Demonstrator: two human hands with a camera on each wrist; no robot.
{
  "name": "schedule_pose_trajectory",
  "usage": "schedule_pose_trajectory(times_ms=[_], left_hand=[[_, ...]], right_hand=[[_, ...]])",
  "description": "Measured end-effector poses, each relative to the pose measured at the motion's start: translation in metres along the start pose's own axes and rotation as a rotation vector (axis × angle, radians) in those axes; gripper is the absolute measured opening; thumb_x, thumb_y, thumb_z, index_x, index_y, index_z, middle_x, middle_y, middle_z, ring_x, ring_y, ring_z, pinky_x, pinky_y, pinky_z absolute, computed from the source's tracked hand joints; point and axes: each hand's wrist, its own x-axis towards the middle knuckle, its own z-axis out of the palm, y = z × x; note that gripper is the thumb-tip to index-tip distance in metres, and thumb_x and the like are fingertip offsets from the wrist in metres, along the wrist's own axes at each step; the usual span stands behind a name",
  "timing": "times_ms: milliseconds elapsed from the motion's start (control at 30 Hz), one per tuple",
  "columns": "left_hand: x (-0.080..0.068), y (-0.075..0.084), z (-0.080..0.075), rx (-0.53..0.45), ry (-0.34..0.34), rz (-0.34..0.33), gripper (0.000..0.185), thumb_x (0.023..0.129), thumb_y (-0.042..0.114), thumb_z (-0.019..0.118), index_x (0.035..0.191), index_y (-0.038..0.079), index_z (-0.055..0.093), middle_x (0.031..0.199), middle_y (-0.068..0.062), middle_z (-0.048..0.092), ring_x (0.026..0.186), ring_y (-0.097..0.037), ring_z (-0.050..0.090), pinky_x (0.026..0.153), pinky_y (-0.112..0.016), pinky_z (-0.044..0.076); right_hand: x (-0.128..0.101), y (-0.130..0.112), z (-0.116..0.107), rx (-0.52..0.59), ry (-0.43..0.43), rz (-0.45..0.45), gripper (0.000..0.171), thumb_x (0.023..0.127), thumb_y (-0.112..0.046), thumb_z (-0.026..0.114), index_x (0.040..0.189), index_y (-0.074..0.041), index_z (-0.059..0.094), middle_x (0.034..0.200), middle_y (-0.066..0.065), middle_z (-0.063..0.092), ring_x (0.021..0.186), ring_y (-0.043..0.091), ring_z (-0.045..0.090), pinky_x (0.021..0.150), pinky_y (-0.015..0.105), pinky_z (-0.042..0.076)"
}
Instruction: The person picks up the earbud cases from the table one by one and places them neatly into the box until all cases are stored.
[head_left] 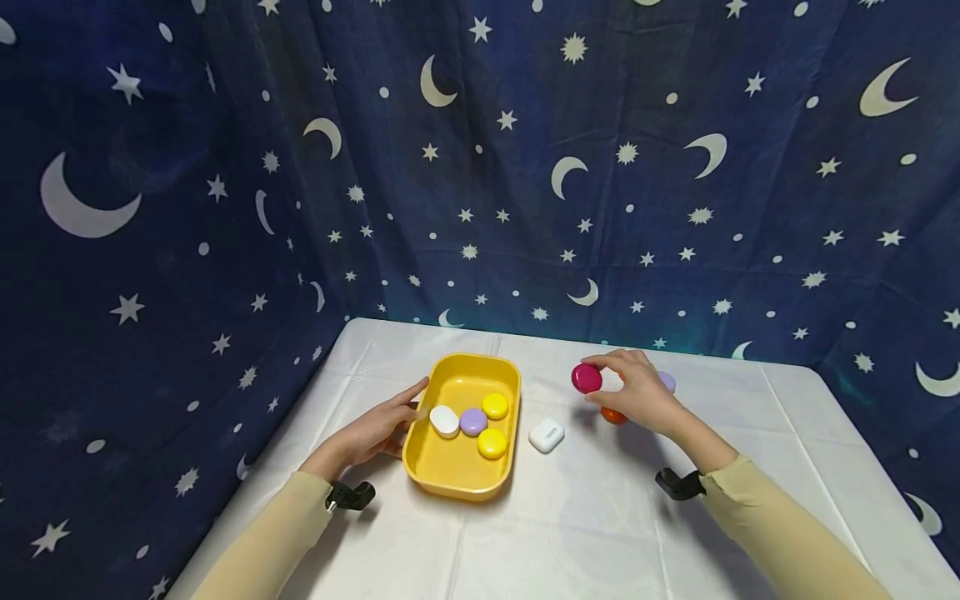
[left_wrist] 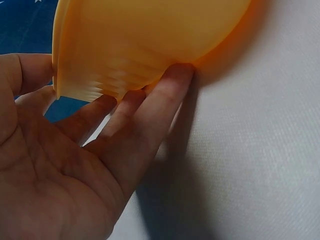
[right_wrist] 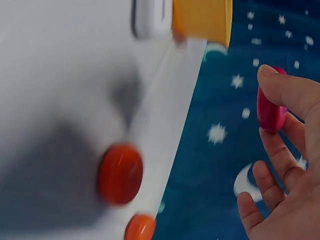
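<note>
A yellow tray [head_left: 450,475] sits on the white table and holds a white case [head_left: 444,421], a purple case [head_left: 473,422] and two yellow cases [head_left: 494,406]. My left hand [head_left: 378,429] lies against the tray's left wall with straight fingers [left_wrist: 150,110] touching the tray [left_wrist: 145,40]. Above the table my right hand [head_left: 633,390] pinches a magenta round case [head_left: 587,378] between thumb and fingers; the wrist view shows the magenta case [right_wrist: 270,107] held edge-on. Under that hand lie an orange case [head_left: 613,415] and a pale purple one [head_left: 667,382].
A white rectangular case [head_left: 546,435] lies on the table between tray and right hand. The right wrist view shows two orange cases [right_wrist: 120,173] on the cloth near the table's edge. A star-and-moon blue curtain [head_left: 480,167] surrounds the table.
</note>
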Motion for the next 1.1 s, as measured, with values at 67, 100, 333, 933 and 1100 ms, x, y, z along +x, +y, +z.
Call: schedule_pose_trajectory(times_ms=[67, 100, 333, 933, 1100], left_hand=[[0.0, 0.001, 0.0, -0.004, -0.004, 0.0, 0.07, 0.103, 0.021, 0.05, 0.164, 0.037, 0.02, 0.155, -0.021, 0.04, 0.107, -0.029, 0.061, 0.074, -0.044, 0.06], [0.0, 0.001, 0.0, -0.006, -0.006, -0.001, 0.07, 0.103, 0.021, 0.05, 0.164, 0.037, 0.02, 0.157, -0.02, 0.037, 0.108, -0.03, 0.061, 0.073, -0.044, 0.06], [0.0, 0.005, 0.003, 0.0, -0.003, 0.003, 0.071, 0.102, 0.017, 0.047, 0.165, 0.034, 0.018, 0.138, -0.022, 0.051, 0.108, -0.03, 0.06, 0.072, -0.044, 0.06], [-0.001, 0.007, 0.006, -0.019, 0.029, -0.013, 0.065, 0.106, 0.018, 0.045, 0.165, 0.034, 0.022, 0.144, -0.019, 0.052, 0.111, -0.03, 0.062, 0.075, -0.047, 0.06], [-0.001, 0.007, 0.005, -0.035, 0.019, -0.007, 0.065, 0.106, 0.017, 0.045, 0.165, 0.033, 0.021, 0.142, -0.019, 0.052, 0.11, -0.031, 0.062, 0.075, -0.047, 0.06]], right_hand=[[0.003, -0.01, 0.007, -0.003, -0.009, -0.036, 0.056, 0.081, -0.031, 0.087, 0.133, -0.022, 0.069, 0.127, 0.006, 0.061, 0.129, 0.033, 0.039, 0.099, 0.062, 0.04], [0.005, -0.016, 0.01, -0.008, -0.015, -0.051, 0.056, 0.081, -0.031, 0.087, 0.133, -0.022, 0.069, 0.125, 0.005, 0.062, 0.128, 0.031, 0.04, 0.099, 0.061, 0.04], [0.012, -0.053, 0.036, -0.016, -0.091, -0.079, 0.056, 0.079, -0.032, 0.088, 0.132, -0.027, 0.07, 0.12, -0.003, 0.062, 0.123, 0.025, 0.042, 0.099, 0.054, 0.043], [0.023, -0.111, 0.088, -0.129, -0.265, -0.224, 0.052, 0.079, -0.032, 0.088, 0.128, -0.026, 0.072, 0.117, -0.004, 0.065, 0.12, 0.021, 0.045, 0.103, 0.045, 0.036], [0.026, -0.118, 0.098, -0.151, -0.304, -0.279, 0.048, 0.078, -0.036, 0.088, 0.122, -0.025, 0.075, 0.112, -0.007, 0.066, 0.114, 0.02, 0.046, 0.098, 0.045, 0.037]])
